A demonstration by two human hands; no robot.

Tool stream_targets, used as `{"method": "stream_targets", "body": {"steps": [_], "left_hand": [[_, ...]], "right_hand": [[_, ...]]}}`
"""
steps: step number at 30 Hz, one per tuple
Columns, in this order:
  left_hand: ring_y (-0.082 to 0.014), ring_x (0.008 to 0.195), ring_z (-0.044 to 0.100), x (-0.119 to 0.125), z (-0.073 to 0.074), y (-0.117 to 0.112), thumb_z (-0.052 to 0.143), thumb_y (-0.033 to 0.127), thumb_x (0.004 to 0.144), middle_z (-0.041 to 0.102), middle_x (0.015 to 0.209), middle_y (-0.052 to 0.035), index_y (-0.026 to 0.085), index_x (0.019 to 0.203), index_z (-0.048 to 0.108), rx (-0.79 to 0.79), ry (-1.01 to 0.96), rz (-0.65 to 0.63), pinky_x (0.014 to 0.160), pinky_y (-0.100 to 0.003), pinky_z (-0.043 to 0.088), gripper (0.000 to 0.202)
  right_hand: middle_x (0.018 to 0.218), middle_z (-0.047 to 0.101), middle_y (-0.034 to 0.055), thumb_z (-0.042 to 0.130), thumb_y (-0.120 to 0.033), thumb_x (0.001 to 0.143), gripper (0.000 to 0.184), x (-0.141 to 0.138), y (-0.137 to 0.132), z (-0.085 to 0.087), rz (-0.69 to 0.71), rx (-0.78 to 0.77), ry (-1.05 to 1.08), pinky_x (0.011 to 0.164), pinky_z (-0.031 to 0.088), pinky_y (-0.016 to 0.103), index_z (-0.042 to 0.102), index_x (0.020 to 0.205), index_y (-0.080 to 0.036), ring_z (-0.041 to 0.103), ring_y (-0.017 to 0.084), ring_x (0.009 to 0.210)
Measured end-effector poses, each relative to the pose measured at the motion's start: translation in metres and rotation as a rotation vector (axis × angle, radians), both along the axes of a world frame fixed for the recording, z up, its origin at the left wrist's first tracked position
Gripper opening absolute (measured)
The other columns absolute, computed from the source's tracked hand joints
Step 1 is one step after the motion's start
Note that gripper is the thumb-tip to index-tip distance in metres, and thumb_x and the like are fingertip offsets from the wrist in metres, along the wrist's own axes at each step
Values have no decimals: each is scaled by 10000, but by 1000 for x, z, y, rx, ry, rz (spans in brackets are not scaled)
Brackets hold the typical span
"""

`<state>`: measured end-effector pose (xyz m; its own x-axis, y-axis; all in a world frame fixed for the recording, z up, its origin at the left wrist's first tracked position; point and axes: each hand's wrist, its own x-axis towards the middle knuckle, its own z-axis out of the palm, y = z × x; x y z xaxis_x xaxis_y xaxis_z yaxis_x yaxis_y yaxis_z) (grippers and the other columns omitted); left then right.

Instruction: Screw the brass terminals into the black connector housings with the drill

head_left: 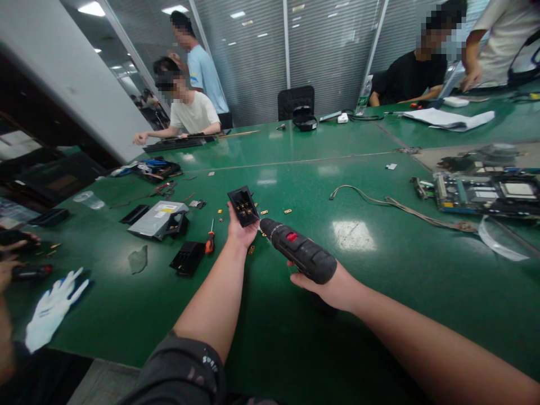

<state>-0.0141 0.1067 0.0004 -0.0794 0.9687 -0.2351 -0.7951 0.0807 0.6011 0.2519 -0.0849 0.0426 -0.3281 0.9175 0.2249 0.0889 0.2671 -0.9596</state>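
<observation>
My left hand is closed round a small black square part with brass terminals, held tilted above the green table. In my right hand is a black electric screwdriver with a red switch; its tip points at the black part and lies close to it. Small brass pieces are scattered on the table just beyond both hands.
Left of my arm lie a red-handled screwdriver, black plastic parts, a silver drive and a white glove. A cable and a circuit board lie to the right. Other people sit at the far side.
</observation>
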Motion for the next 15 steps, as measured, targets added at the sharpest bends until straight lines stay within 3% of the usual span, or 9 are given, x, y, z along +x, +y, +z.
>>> {"method": "stream_targets", "body": {"steps": [15], "left_hand": [[-185, 685, 781, -3, -6, 3, 781, 855, 1045, 834, 870, -43, 202, 1146, 868, 30, 2, -27, 682, -307, 650, 666]], "right_hand": [[1182, 808, 75, 812, -344, 924, 383, 0, 0, 2, -11, 16, -12, 1044, 656, 542, 675, 1276, -279, 792, 294, 1066]]}}
